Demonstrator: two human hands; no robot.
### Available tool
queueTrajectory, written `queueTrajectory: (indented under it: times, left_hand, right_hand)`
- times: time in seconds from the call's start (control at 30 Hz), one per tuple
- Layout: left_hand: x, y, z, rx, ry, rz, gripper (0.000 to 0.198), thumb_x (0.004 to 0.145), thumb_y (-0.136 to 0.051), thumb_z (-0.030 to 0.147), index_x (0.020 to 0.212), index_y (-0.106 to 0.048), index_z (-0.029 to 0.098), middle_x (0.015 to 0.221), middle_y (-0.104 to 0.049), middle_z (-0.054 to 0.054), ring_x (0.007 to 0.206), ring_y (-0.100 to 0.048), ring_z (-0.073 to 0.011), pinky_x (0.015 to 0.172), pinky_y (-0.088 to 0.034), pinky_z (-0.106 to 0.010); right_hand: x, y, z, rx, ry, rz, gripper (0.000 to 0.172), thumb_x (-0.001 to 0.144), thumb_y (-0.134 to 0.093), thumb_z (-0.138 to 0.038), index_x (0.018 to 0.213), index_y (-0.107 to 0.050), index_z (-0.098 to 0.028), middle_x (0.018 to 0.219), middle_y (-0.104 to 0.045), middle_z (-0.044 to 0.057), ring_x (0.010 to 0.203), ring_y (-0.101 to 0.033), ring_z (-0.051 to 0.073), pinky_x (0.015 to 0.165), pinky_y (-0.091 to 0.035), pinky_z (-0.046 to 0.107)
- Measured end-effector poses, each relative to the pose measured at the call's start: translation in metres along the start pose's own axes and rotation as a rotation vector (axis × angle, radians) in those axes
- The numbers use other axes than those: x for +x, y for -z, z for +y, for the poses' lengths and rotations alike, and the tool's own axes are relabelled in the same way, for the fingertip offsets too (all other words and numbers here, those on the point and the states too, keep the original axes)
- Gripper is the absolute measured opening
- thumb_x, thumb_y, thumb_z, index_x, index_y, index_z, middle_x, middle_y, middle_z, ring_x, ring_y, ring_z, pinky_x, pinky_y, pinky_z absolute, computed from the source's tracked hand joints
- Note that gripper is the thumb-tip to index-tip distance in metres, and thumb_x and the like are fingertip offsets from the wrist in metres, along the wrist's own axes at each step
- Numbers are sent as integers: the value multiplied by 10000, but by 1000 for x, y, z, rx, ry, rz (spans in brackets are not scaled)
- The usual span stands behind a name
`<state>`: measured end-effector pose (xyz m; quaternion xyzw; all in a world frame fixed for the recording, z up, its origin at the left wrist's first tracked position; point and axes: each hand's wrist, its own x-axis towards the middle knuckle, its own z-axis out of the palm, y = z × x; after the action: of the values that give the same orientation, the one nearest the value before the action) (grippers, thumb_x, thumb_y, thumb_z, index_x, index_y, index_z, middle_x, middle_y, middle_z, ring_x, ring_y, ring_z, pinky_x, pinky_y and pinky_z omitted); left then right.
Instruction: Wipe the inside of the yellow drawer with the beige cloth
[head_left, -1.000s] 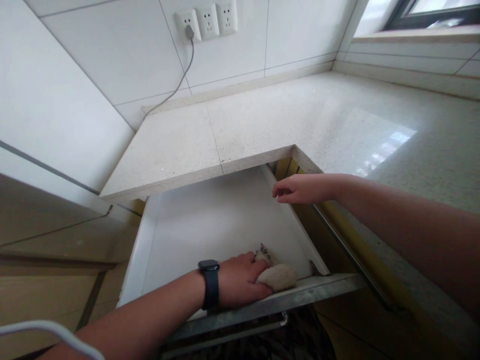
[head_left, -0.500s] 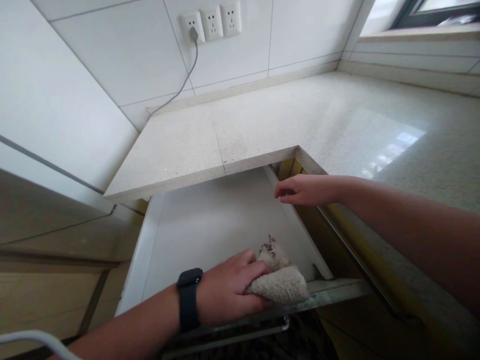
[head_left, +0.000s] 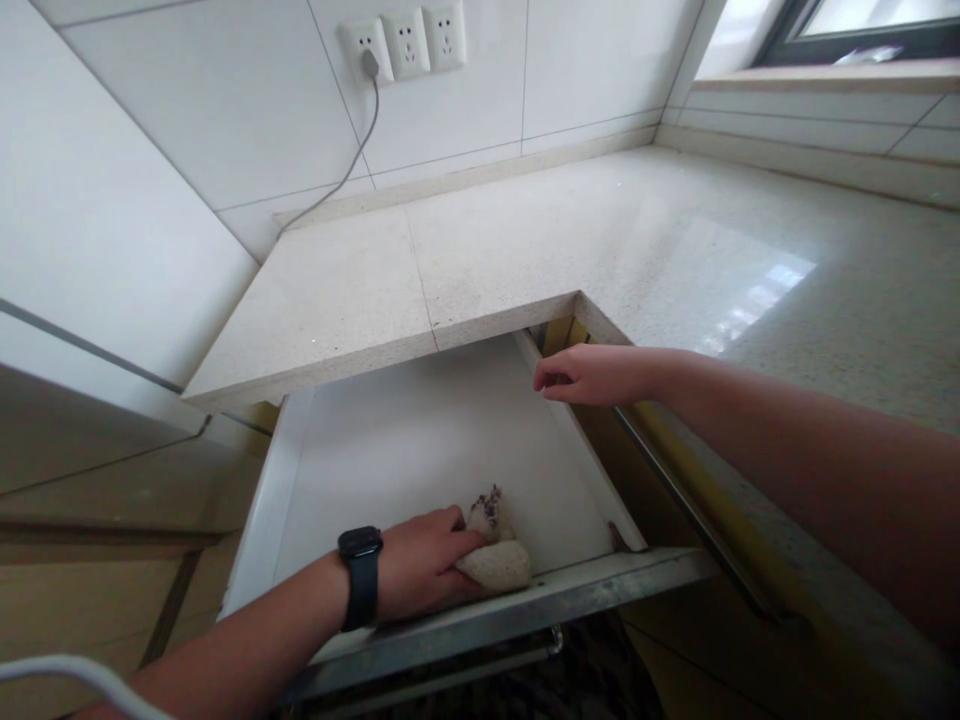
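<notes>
My left hand (head_left: pixel 427 560), with a dark watch on its wrist, grips a bunched cream cleaning cloth (head_left: pixel 499 565) that has dark specks on its upper end. The cloth lies inside the pulled-out white drawer (head_left: pixel 420 440), close to its front panel. My right hand (head_left: pixel 585 372) hovers over the drawer's right side wall near the counter corner. Its fingers are loosely curled and apart, with nothing visible in them.
A pale stone counter (head_left: pixel 495 240) runs along the back and right, overhanging the drawer. Three wall sockets (head_left: pixel 407 45) carry one plugged grey cord (head_left: pixel 349 170). Yellow cabinet fronts with a metal handle (head_left: pixel 697 520) stand at the right. A white cable (head_left: pixel 82 672) crosses the lower left.
My left hand has moved left with the cloth along the inside of the drawer's front. My right hand keeps nearly the same place over the side wall. The view has shifted slightly.
</notes>
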<state>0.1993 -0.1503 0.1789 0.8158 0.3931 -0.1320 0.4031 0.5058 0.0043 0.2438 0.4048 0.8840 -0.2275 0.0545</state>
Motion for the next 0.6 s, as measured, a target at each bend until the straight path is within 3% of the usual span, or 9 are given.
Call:
queueTrajectory:
  times: [0.13,0.33,0.5,0.6]
  left_hand:
    - [9,12,-5,-117,-45,67,346,911,-578,390,1194,-658,207,1165,-595,-87,1076,-585,-250,983,-464,-371]
    - [26,26,-13,-314,-172,454,427,967,-550,453,1300,-580,187,1291,-587,-97,1207,-535,-240,1078,-403,-368]
    - [23,28,-26,-382,-103,482,370,950,-569,372,1272,-611,194,1272,-630,-99,1204,-570,-231,1032,-449,-366]
    - [14,34,-32,-386,-97,506,298,964,-540,377,1161,-667,194,1172,-670,-81,1107,-614,-209,962,-477,-339]
  right_hand:
    - [-2,2,-4,9,11,2,304,924,-539,-333,1138,-705,-195,1014,-748,79,891,-683,215,754,-471,291]
    - [-3,-1,-10,-24,51,1,287,934,-540,-317,1140,-699,-196,1018,-746,76,877,-682,206,741,-464,283]
    - [-7,-4,-15,-226,105,28,275,932,-545,-291,1148,-688,-198,1102,-715,102,971,-670,245,835,-472,342]
    - [-11,-6,-38,-270,209,50,295,938,-570,-315,1184,-670,-186,1132,-696,116,1025,-652,262,896,-468,382]
